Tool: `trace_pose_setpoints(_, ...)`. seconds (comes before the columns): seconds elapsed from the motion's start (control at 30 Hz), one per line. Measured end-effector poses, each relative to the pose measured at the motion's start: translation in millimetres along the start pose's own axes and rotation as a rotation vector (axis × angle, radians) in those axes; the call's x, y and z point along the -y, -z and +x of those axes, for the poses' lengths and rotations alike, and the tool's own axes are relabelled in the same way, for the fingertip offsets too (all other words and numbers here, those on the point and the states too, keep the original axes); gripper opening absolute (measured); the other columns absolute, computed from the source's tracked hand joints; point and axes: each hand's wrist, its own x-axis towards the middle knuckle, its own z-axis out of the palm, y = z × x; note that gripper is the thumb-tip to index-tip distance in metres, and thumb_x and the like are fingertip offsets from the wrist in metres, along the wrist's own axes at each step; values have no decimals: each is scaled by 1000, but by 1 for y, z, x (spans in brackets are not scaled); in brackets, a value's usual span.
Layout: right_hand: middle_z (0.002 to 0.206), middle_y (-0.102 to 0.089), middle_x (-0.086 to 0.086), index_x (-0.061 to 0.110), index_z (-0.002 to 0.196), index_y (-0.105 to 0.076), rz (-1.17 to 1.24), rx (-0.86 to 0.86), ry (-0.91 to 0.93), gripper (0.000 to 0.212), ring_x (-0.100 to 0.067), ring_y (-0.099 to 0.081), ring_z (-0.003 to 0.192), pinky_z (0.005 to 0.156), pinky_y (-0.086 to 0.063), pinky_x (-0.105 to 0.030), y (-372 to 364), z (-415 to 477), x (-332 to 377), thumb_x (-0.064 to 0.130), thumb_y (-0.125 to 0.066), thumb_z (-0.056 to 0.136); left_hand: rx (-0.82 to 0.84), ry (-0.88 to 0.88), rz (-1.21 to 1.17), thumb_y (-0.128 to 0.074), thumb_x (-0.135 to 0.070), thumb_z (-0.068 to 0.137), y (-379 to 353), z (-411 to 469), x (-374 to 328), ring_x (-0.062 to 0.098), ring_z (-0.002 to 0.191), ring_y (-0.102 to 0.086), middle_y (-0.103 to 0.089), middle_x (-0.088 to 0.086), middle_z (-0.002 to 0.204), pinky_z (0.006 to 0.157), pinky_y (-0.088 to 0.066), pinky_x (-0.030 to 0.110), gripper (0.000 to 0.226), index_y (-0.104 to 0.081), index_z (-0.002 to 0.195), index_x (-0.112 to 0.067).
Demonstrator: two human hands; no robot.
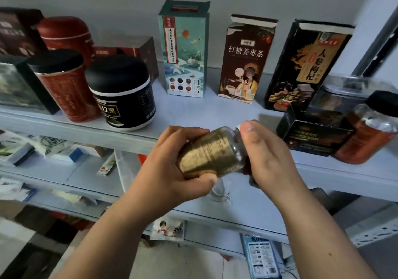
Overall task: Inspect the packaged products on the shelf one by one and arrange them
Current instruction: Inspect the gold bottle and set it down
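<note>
Hands both gripping tilted gold-labelled jar [207, 153], left hand [172, 171] round body, right hand [269, 160] over lid end

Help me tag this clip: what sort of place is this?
Probably a small shop's stockroom: tiered metal shelving, packaged goods like the ginger-jujube tea box and black-lidded jar, a loose sachet below.

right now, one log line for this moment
step: inspect | item: gold-labelled clear jar, tilted | left hand: grips base | right hand: grips top end
</note>
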Motion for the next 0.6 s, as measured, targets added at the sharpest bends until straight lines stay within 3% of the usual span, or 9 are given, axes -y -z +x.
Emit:
trace_pose_setpoints(0.1,75,-64,6,29,91,-69,295,29,-132,49,-5,-61,66,59,-50,-18,1,-11,-1,73,-50,82,50,240,-500,-83,-36,69,-10,-7,6,40,101,-68,-66,7,118,75,-60,57,59,-64,124,-28)
trace_pose_setpoints(0.2,101,-74,6,47,108,-73,419,45,-186,45,-13,-69,95,80,-58,-35,1,-30,-4,78,-64,76,120,439,-973,-90,-40,68,-20,-13,14,45,107,-68,-68,15,122,76,-58,64,55,-69,116,-24)
trace_pose_setpoints(0.27,120,-73,8,50,118,-70,432,22,-229,55,-15,-65,118,101,-51,-44,-5,-48,-12,81,-68,72,227,589,-1168,-93,-46,65,-28,-15,21,40,111,-69,-67,18,128,76,-59,59,69,-68,123,-19)
trace_pose_setpoints(0.37,134,-68,6,51,128,-66,547,-46,-337,70,-17,-59,132,111,-42,-48,-16,-76,-26,81,-75,66,366,817,-1232,-95,-50,58,-45,-22,29,36,107,-71,-67,21,128,73,-61,51,88,-64,130,-11)
trace_pose_setpoints(0.5,120,-72,-3,28,137,-59,637,-214,-460,90,-24,-67,116,96,-53,-41,-19,-107,-27,71,-85,62,552,949,-1181,-74,-55,68,-67,-30,28,42,94,-73,-69,28,121,80,-61,55,85,-60,132,-1)
trace_pose_setpoints(0.6,115,-74,-6,23,135,-58,656,-315,-539,95,-25,-71,109,87,-58,-38,-12,-134,-30,68,-89,58,672,974,-1161,-66,-49,76,-87,-39,26,44,108,-69,-68,26,125,91,-56,61,75,-59,134,-2)
